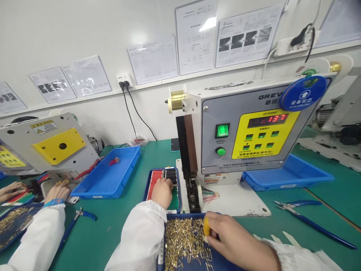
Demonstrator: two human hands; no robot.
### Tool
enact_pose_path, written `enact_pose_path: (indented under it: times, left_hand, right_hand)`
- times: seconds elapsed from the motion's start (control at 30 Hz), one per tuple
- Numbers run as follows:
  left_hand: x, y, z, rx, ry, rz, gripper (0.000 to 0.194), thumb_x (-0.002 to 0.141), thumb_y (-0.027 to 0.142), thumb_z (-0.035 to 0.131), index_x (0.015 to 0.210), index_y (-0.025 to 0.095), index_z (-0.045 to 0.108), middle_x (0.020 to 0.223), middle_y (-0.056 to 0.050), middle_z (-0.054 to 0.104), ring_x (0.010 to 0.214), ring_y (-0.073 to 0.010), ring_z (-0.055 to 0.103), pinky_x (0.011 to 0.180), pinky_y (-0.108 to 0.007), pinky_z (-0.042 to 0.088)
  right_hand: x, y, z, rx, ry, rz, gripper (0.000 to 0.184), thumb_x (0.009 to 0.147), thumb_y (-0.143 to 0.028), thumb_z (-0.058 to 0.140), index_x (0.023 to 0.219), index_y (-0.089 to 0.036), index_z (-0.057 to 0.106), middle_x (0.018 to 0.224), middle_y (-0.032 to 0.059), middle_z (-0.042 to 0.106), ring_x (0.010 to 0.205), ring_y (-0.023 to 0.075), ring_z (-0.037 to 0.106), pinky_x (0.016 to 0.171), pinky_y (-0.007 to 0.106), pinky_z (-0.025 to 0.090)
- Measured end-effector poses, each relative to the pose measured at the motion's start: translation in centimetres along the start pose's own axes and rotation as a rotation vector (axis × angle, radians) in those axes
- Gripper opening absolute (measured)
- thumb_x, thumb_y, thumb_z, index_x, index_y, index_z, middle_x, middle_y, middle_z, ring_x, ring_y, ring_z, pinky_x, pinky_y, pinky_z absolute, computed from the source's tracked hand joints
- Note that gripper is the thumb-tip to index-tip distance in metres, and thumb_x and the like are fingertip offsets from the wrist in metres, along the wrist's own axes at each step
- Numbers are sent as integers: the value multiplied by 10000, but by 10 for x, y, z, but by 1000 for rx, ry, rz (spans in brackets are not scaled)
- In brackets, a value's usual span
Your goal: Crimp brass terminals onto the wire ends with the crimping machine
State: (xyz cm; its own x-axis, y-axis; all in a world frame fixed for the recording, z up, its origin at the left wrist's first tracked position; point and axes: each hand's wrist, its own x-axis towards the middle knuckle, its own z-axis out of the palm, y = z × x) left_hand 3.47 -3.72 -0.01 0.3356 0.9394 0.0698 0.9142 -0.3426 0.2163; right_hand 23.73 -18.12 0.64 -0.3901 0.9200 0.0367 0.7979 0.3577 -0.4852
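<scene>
My left hand reaches into a small blue tray of short wires. Its fingers are curled together over the red wires and the edge of the black wires, and the hand hides their tips. Green wires lie nearer me in the same tray. My right hand is over the right part of a dark blue tray holding a heap of small brass-coloured metal pins. A yellow finger cot covers one fingertip. Thumb and finger close together, and whatever is between them is too small to make out.
A grey machine with a lit display stands just beyond my hands. Side cutters lie at right. Blue trays stand left and behind the machine. At left, a co-worker's hands work at another machine.
</scene>
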Motion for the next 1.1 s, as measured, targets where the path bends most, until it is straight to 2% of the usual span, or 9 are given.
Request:
enact_pose_path:
  times: [0.13, 0.3, 0.47, 0.53, 0.67, 0.77, 0.87, 1.0, 1.1]
  left_hand:
    - [0, 1, -2, -11, -3, -3, 195, 870, 150, 481, 794, 169, 660, 885, -80, 641, 911, -229, 529, 810, -323, 376]
    - [0, 1, -7, -35, 41, 28, 193, 855, 167, 521, 796, 197, 703, 862, -72, 650, 920, -223, 532, 810, -322, 392]
    - [1, -2, -7, -7, 39, 22, 232, 823, 111, 516, 738, 203, 711, 821, -67, 652, 885, -211, 541, 803, -315, 393]
    - [2, -4, -6, 12, 4, 26, 237, 816, 98, 506, 730, 198, 702, 821, -68, 649, 878, -209, 543, 802, -314, 388]
    - [3, -6, -2, 34, -16, 17, 233, 860, 135, 461, 797, 184, 680, 864, -83, 638, 904, -216, 539, 794, -313, 383]
    - [2, -6, 0, 40, -18, 14, 229, 865, 121, 442, 817, 175, 659, 881, -89, 635, 905, -219, 534, 781, -310, 381]
    - [2, -7, 2, 36, -3, 13, 214, 866, 115, 443, 829, 176, 645, 900, -93, 636, 917, -223, 529, 781, -310, 381]
    - [3, -7, 3, 26, 28, 7, 207, 879, 126, 440, 842, 175, 637, 906, -84, 644, 911, -219, 531, 787, -309, 382]
    - [4, -8, 4, 20, 52, 3, 205, 888, 138, 440, 857, 169, 640, 913, -78, 650, 898, -215, 538, 789, -309, 382]
  right_hand:
    - [0, -4, -4, 47, 14, 49, 109, 749, -76, 508, 722, -176, 538, 753, 22, 612, 686, 163, 569, 633, 268, 403]
    - [0, -6, -7, 35, -21, 108, 103, 785, -107, 503, 717, -183, 521, 623, -5, 583, 562, 150, 531, 527, 251, 346]
    - [2, -5, -11, 49, -18, 23, 116, 813, -119, 515, 716, -179, 534, 761, 24, 608, 653, 157, 564, 580, 254, 383]
    - [3, -3, -10, 107, -13, 11, 128, 822, -119, 512, 714, -177, 548, 798, 30, 619, 696, 161, 582, 610, 255, 406]
    - [7, 4, -5, 296, -7, 78, 100, 826, -127, 513, 764, -169, 580, 680, 3, 624, 626, 149, 588, 584, 243, 423]
    - [11, 6, -6, 374, 22, 99, 98, 822, -148, 523, 801, -162, 618, 685, 8, 639, 619, 147, 592, 571, 239, 434]
    - [21, 2, -20, 390, 29, 115, 96, 779, -163, 563, 786, -156, 659, 697, 18, 651, 626, 152, 597, 556, 236, 436]
    - [40, -12, -58, 425, -70, 90, 168, 718, -154, 605, 842, -158, 718, 725, 24, 686, 630, 151, 595, 540, 229, 423]
    - [52, -16, -80, 496, -116, 63, 157, 697, -151, 625, 812, -165, 732, 698, 13, 680, 624, 144, 587, 563, 236, 436]
